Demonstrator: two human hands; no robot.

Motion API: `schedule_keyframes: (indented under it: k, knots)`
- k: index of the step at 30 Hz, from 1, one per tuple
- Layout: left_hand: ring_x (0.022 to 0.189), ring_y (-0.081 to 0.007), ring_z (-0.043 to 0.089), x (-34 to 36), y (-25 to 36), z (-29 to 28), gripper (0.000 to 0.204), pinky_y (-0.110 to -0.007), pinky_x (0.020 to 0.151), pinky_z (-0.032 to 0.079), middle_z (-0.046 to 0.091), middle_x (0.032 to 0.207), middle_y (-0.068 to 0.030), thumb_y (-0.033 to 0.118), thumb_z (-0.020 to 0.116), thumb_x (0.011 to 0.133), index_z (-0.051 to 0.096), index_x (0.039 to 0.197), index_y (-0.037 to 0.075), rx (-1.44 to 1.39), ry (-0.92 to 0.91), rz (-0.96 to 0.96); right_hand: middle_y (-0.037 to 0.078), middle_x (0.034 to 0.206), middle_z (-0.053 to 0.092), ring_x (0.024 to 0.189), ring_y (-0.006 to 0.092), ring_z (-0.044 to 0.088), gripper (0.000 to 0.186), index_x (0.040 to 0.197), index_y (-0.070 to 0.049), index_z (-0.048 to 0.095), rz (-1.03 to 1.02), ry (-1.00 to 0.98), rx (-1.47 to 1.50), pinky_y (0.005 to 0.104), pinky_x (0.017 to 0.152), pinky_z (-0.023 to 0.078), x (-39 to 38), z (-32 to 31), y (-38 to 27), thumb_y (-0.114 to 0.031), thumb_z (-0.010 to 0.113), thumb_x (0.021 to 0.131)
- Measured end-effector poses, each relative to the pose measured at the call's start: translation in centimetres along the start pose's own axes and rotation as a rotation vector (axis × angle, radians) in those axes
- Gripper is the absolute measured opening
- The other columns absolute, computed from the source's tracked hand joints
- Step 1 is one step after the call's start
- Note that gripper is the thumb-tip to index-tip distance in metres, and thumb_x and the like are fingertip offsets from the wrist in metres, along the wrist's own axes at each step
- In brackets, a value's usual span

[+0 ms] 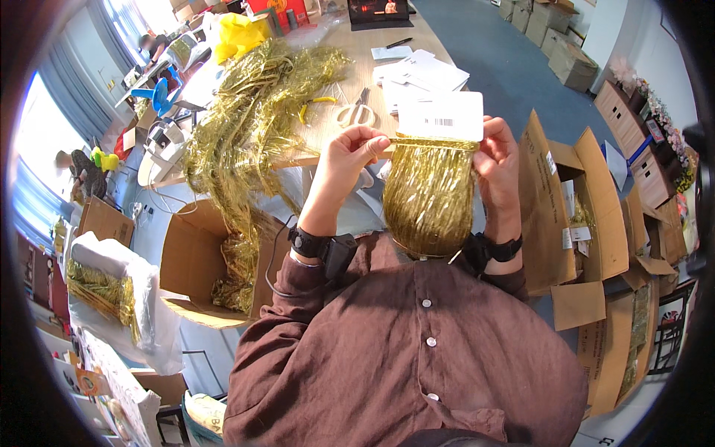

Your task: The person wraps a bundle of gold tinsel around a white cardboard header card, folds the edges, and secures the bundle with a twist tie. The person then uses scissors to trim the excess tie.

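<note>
I hold a gold foil tinsel curtain (430,192) up in front of my chest by its white card header (441,115). My left hand (347,156) pinches the header's left end. At the other end, my right hand (497,160) grips the header's right end. The gold fringe hangs straight down between my wrists to my brown shirt. Both wrists wear black bands.
A wooden table (372,71) ahead carries a big heap of loose gold tinsel (246,127), white cards (421,74), scissors (356,112) and yellow-handled pliers (313,104). Open cardboard boxes stand at left (195,261) and right (570,216). A yellow bag (237,33) lies far back.
</note>
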State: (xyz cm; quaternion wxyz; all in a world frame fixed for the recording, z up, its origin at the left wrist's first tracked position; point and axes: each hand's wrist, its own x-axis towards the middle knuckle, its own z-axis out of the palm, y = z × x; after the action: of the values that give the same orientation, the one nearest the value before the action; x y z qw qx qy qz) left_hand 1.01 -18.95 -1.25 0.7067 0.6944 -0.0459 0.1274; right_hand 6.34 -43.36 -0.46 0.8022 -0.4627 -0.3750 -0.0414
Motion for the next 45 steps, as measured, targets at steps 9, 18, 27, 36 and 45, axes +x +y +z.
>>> schedule_keyframes:
  k: [9,18,27,36,45]
  knots:
    - [0.074,-0.0046,0.058,0.6,-1.3,0.9,0.018,-0.021,0.073,0.051,0.064,0.093,0.0034,0.023,0.066,0.097,0.064,0.094,0.006,-0.284,-0.006,-0.077,0.007,0.104,0.061,0.097,0.0148,0.064,0.017,0.098,-0.004,0.053,0.084,0.078,0.284,0.0296,0.086,0.057,-0.3,0.2,0.4,0.005,0.051,0.085]
    - [0.066,-0.0018,0.053,9.3,-2.4,-2.1,0.023,-0.018,0.059,0.042,0.062,0.076,0.0043,0.026,0.072,0.093,0.067,0.09,0.004,0.144,0.023,0.037,0.009,0.107,0.062,0.096,0.0143,0.064,0.027,0.118,0.001,0.051,0.38,0.295,0.073,0.0267,0.083,0.056,4.6,-5.1,6.1,-0.003,0.056,0.091]
    - [0.064,-0.0044,0.055,17.7,-7.8,-3.4,0.032,-0.021,0.059,0.043,0.066,0.075,0.0018,0.031,0.078,0.087,0.073,0.091,0.0,0.327,-0.073,-0.147,0.013,0.097,0.066,0.098,0.0298,0.063,0.016,0.099,-0.004,0.07,-0.217,0.024,-1.186,0.0398,0.087,0.05,7.7,-6.4,10.0,-0.009,0.071,0.084]
    - [0.072,-0.0078,0.061,20.3,-6.7,-3.2,0.034,-0.023,0.068,0.049,0.07,0.08,-0.0024,0.029,0.079,0.085,0.072,0.095,-0.003,0.37,-0.169,-0.246,0.01,0.09,0.065,0.09,0.0281,0.062,0.018,0.1,-0.006,0.073,0.038,-0.033,-1.114,0.0382,0.081,0.051,9.1,-5.3,11.6,-0.01,0.074,0.082]
    - [0.077,-0.0089,0.062,20.1,-6.0,-3.4,0.02,-0.024,0.073,0.052,0.069,0.088,-0.0029,0.018,0.075,0.089,0.067,0.093,0.0,0.336,-0.194,-0.376,0.008,0.093,0.065,0.091,0.026,0.061,0.019,0.098,-0.003,0.072,0.024,-0.099,-1.134,0.0356,0.081,0.052,11.0,-4.0,12.3,-0.007,0.075,0.08]
